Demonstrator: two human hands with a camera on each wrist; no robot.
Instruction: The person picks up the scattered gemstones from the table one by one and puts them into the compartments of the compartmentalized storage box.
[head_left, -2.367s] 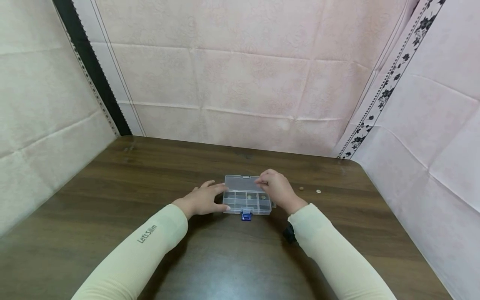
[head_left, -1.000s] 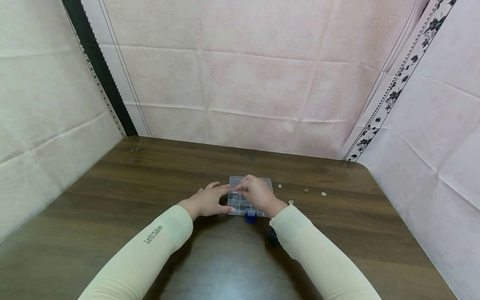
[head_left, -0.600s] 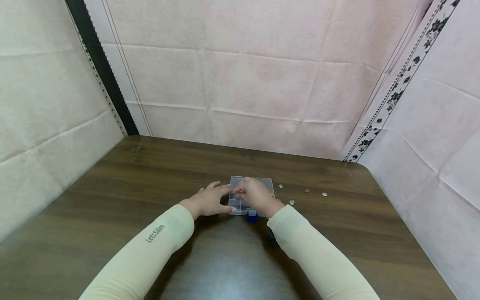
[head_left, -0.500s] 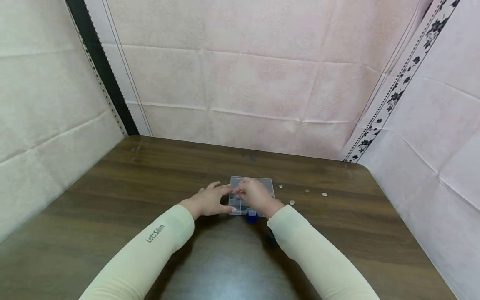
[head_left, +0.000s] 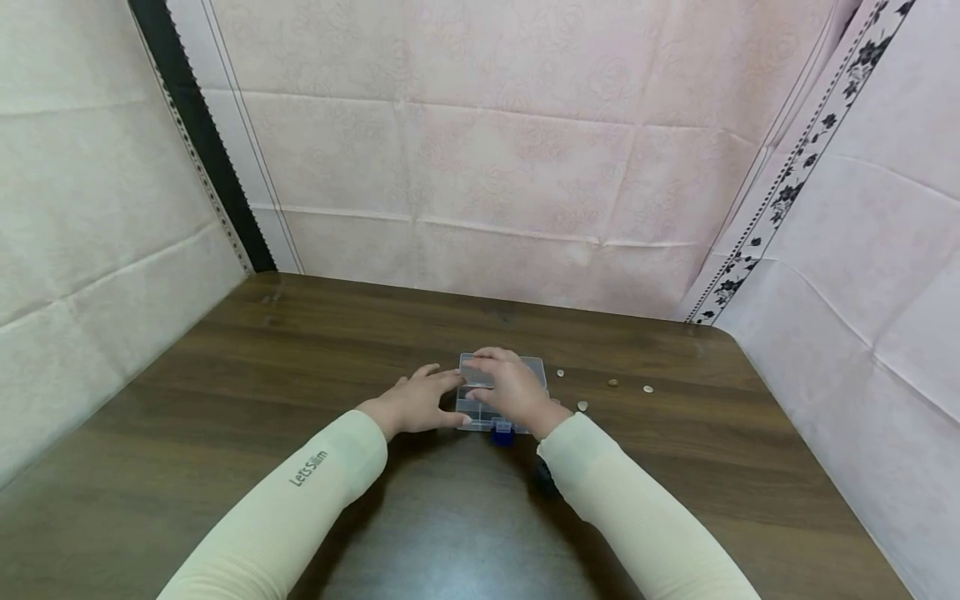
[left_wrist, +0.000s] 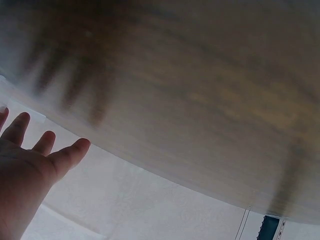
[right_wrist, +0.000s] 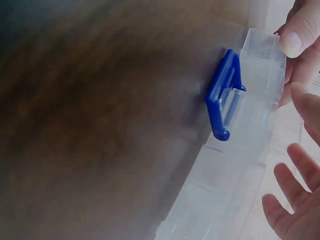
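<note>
A clear plastic compartment box (head_left: 501, 392) sits on the dark wooden table (head_left: 315, 358), near its middle, with its blue latch (head_left: 501, 432) on the side facing the person. The lid (head_left: 495, 367) is open and stands at the far edge of the box.

The left hand (head_left: 420, 402) rests against the left end of the box, fingers extended and spread; the thumb touches the near left corner. The right hand (head_left: 510, 387) lies over the box, fingers loosely extended and reaching to the lid's upper edge; whether it grips the lid cannot be told. In the right wrist view the blue latch (right_wrist: 223, 95) projects from the box wall.

Four small coins lie on the table right of the box: one (head_left: 582, 406) just beside it, one (head_left: 560, 372) near the lid, two (head_left: 613, 382) (head_left: 648, 388) further out
</note>
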